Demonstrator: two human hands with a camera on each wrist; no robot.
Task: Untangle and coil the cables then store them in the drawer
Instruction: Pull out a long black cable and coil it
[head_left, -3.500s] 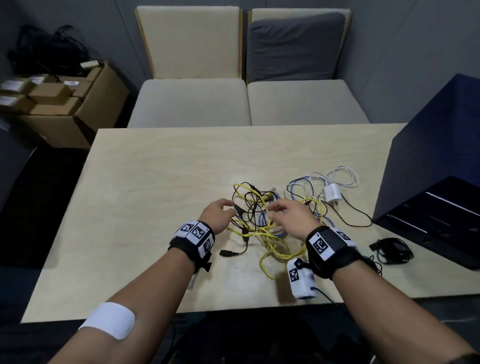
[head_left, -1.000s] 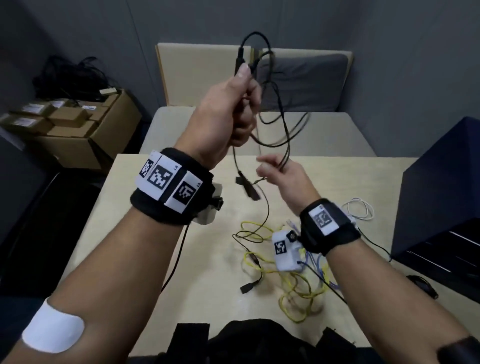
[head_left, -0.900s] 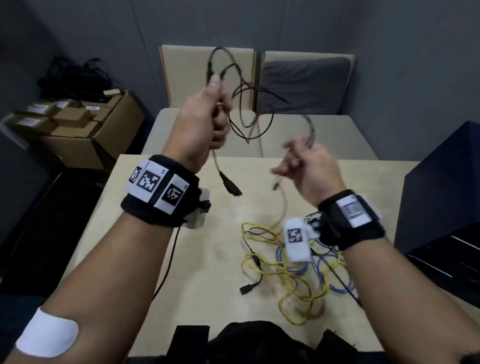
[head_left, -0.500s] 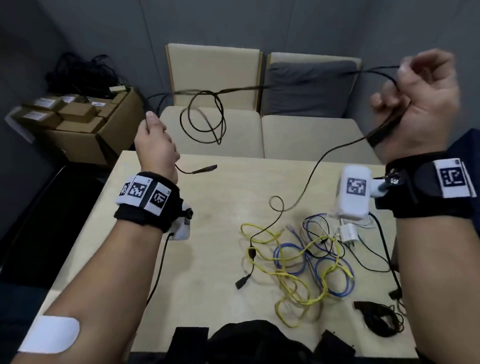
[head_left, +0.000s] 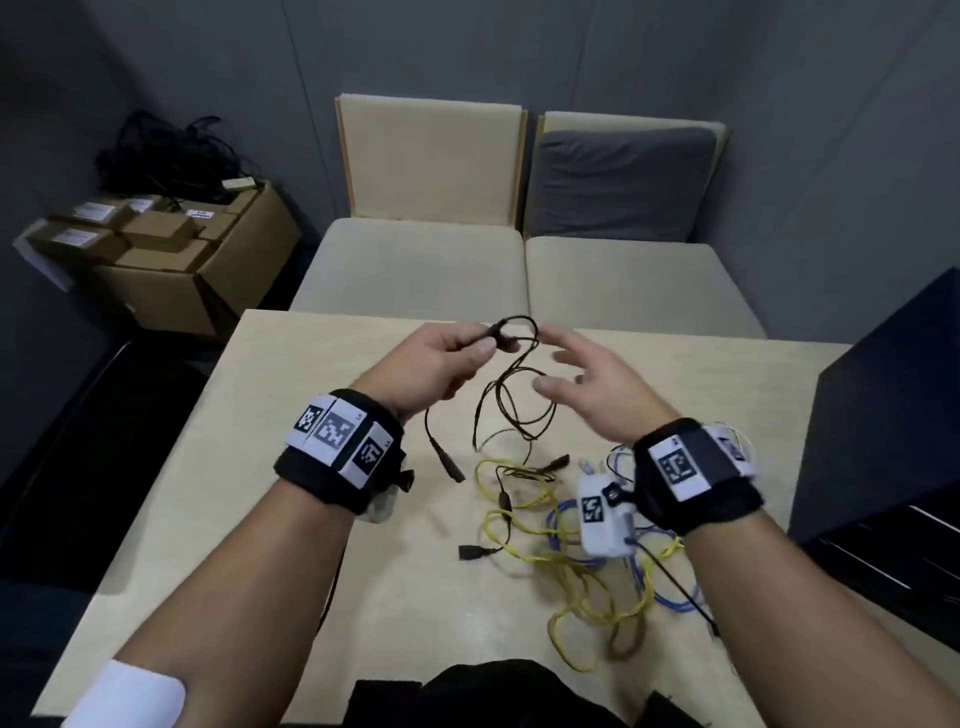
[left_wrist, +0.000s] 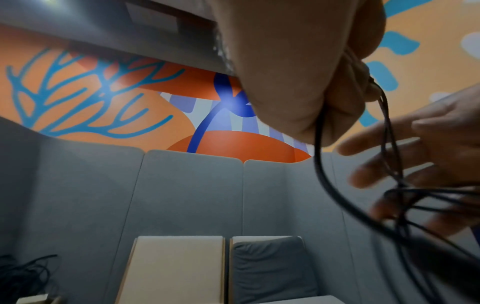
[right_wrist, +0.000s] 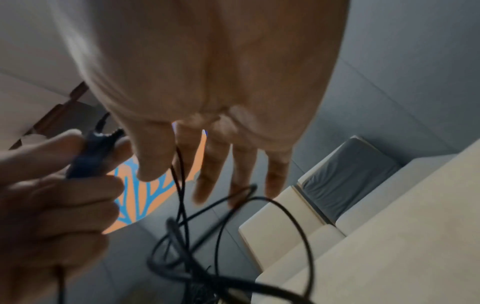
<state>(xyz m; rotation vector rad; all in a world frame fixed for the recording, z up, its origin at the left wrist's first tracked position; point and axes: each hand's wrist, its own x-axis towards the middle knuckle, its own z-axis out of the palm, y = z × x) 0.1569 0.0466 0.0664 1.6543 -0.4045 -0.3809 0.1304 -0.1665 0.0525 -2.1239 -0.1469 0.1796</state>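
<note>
My left hand (head_left: 480, 343) is raised over the far half of the table (head_left: 291, 467) and pinches a thin black cable (head_left: 514, 405) near its end. The cable hangs from it in loose loops, and one plug (head_left: 451, 470) dangles below. My right hand (head_left: 556, 361) is just right of the loops, fingers spread and straight, holding nothing. In the right wrist view the left hand (right_wrist: 52, 195) grips a dark connector (right_wrist: 88, 156) while the loops (right_wrist: 233, 226) hang under my straight fingers (right_wrist: 215, 164). Tangled yellow (head_left: 519, 519) and blue cables (head_left: 670, 587) lie on the table below.
A dark blue drawer cabinet (head_left: 883, 415) stands on the table's right side. Two beige seats (head_left: 415, 260), one with a grey cushion (head_left: 618, 182), are beyond the far edge. Cardboard boxes (head_left: 171, 260) sit on the floor at the left.
Half a second ago my hands were spread wide with the black cable stretched between them. They have now come together lower, the right hand has let go, and the cable hangs looped from the left.
</note>
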